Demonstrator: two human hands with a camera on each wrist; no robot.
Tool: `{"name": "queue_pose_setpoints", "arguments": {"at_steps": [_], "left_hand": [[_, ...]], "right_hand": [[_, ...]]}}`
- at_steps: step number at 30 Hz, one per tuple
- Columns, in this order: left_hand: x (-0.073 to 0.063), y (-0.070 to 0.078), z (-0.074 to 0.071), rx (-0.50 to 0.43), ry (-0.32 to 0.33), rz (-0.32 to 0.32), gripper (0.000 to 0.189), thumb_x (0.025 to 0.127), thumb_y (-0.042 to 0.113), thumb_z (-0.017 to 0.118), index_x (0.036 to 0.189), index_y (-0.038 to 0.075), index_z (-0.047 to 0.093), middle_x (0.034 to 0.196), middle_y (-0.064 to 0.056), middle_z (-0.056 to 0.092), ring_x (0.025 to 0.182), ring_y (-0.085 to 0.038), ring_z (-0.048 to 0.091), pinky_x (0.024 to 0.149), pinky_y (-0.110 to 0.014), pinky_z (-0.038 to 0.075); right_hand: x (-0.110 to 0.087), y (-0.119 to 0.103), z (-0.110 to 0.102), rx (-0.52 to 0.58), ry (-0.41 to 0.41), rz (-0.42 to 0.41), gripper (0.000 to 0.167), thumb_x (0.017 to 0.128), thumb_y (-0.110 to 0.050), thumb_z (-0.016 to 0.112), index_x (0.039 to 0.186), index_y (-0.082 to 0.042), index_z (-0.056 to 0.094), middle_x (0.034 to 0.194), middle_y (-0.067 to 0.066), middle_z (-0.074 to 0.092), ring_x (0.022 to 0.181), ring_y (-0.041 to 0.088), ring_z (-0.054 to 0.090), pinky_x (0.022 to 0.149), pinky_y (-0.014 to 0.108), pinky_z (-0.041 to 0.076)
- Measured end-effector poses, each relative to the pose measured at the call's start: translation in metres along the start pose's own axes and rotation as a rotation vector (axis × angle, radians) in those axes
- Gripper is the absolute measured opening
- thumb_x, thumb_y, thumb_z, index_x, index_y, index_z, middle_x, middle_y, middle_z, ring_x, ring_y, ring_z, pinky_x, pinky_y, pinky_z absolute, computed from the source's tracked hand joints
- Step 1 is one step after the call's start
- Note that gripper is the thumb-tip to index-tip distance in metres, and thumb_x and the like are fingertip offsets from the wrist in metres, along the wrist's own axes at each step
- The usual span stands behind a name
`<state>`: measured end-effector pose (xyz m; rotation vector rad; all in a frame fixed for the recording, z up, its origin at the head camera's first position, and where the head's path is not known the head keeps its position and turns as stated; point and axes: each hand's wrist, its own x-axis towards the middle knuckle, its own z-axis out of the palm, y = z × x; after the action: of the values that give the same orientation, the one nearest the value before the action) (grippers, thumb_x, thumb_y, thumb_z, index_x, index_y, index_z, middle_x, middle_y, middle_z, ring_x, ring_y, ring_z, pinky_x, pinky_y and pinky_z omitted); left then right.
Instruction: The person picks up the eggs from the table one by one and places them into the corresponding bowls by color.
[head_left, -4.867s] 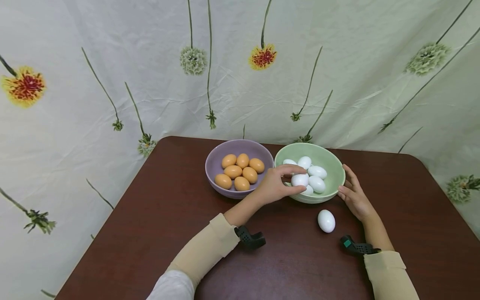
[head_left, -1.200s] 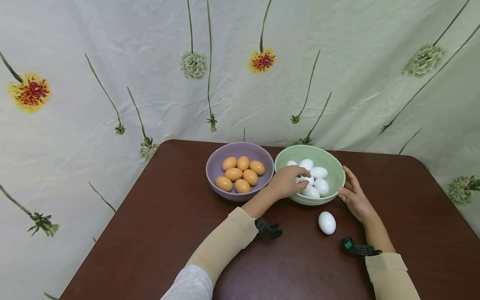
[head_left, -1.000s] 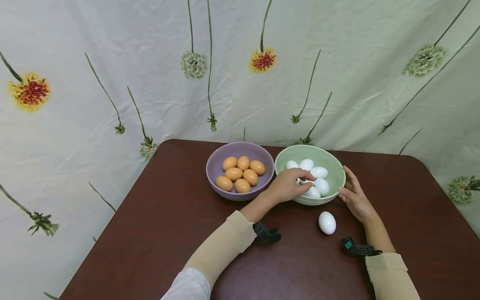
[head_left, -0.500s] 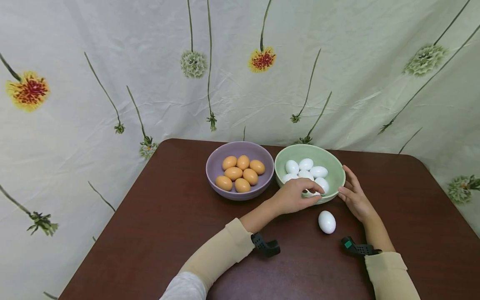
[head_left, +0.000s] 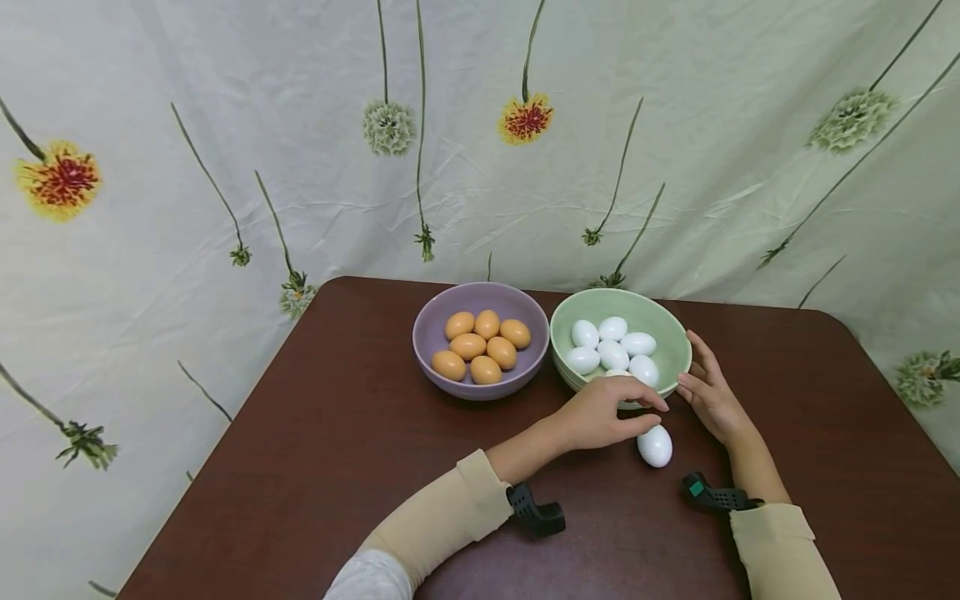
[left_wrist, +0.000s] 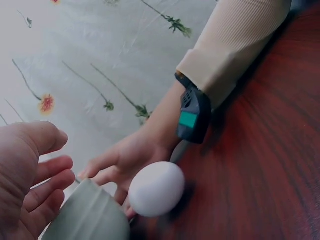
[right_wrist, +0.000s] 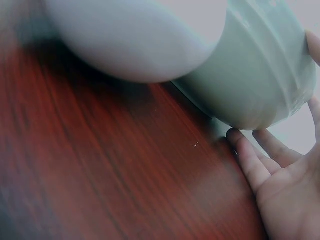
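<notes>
My left hand hangs just in front of the green bowl, fingers and thumb apart with nothing between them. Its fingertips overlap the upper end of a loose white egg lying on the table. The left wrist view shows that egg beyond the fingers of the left hand. Several white eggs lie inside the green bowl; the left hand partly covers the nearest one. My right hand touches the bowl's right side with extended, spread fingers, and in the right wrist view its fingertips meet the outer wall.
A purple bowl with several brown eggs stands immediately left of the green one. Both are near the back edge of the dark red-brown table. A flower-print cloth hangs behind the table.
My left hand held a white egg over the green bowl and has let it go there. It has since moved toward me and right, to the loose egg. The right hand stays at the bowl.
</notes>
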<state>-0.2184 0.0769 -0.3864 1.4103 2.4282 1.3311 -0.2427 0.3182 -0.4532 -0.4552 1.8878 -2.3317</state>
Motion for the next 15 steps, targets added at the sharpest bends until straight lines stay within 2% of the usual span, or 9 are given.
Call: {"name": "queue_pose_setpoints", "arguments": {"at_steps": [5,15], "left_hand": [[-0.003,0.001,0.006,0.01,-0.036,-0.003,0.021,0.092,0.011,0.066,0.113,0.006,0.07,0.108,-0.002,0.069,0.1,-0.004,0.06,0.088,-0.01,0.04],[-0.007,-0.005,0.021,0.056,-0.09,0.012,0.032,0.092,0.014,0.068,0.123,0.007,0.066,0.126,-0.004,0.064,0.121,-0.004,0.052,0.101,-0.01,0.032]], "right_hand": [[0.0,0.001,0.0,0.014,0.002,-0.008,0.06,0.102,-0.005,0.045,0.152,-0.023,0.018,0.133,0.01,0.032,0.111,0.007,0.052,0.089,0.018,0.047],[0.0,0.001,0.0,0.011,0.002,-0.017,0.061,0.101,-0.005,0.045,0.153,-0.022,0.018,0.132,0.009,0.034,0.111,0.007,0.053,0.089,0.018,0.046]]}}
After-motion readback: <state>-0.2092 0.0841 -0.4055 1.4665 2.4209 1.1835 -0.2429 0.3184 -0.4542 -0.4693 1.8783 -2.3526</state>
